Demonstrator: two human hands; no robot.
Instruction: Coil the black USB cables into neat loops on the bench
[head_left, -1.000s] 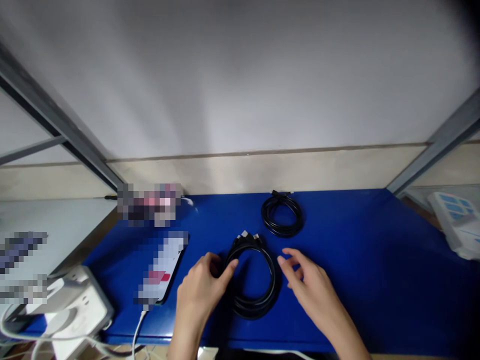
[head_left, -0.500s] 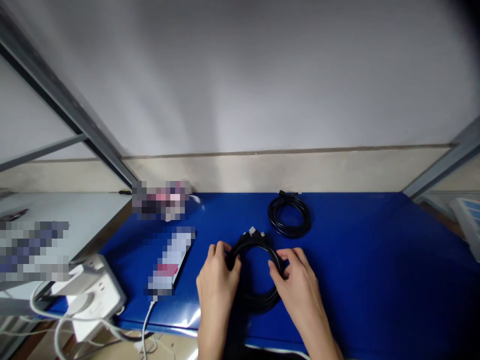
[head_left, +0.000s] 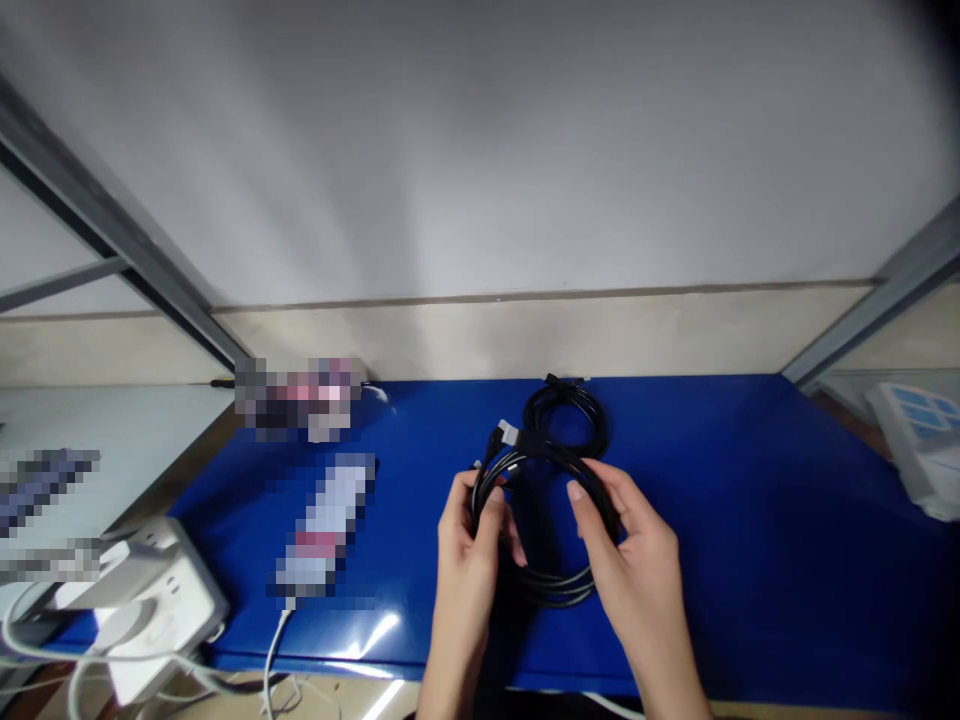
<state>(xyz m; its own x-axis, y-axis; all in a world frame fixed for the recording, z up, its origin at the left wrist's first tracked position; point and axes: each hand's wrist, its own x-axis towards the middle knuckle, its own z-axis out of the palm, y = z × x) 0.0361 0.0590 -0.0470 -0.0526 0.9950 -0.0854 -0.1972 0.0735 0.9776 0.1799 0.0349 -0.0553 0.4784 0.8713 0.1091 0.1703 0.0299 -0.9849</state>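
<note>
A coiled black cable (head_left: pixel 559 590) with silvery plug ends is held up between my two hands over the blue tabletop. My left hand (head_left: pixel 472 535) is closed round the coil's left side, thumb in front and fingers partly hidden behind. On the coil's right side, my right hand (head_left: pixel 634 545) grips with its thumb inside the loop. One metal connector (head_left: pixel 508 432) sticks up at the top of the coil. Just beyond lies a second coiled black cable (head_left: pixel 592 410) on the table, partly overlapped in view by the held one.
A blue tabletop (head_left: pixel 750 540) spans the work area, with a wall behind. To the left lie a blurred-out flat device (head_left: pixel 326 530) with a white cord, a white power strip (head_left: pixel 161 600) with plugs, and a pixelated object (head_left: pixel 300 398). A plastic-wrapped pack (head_left: pixel 919 440) sits far right.
Both hands have lifted the cable coil and moved it right, tilting it up. Their grip is fuller, with thumbs now in front. The view has shifted slightly.
</note>
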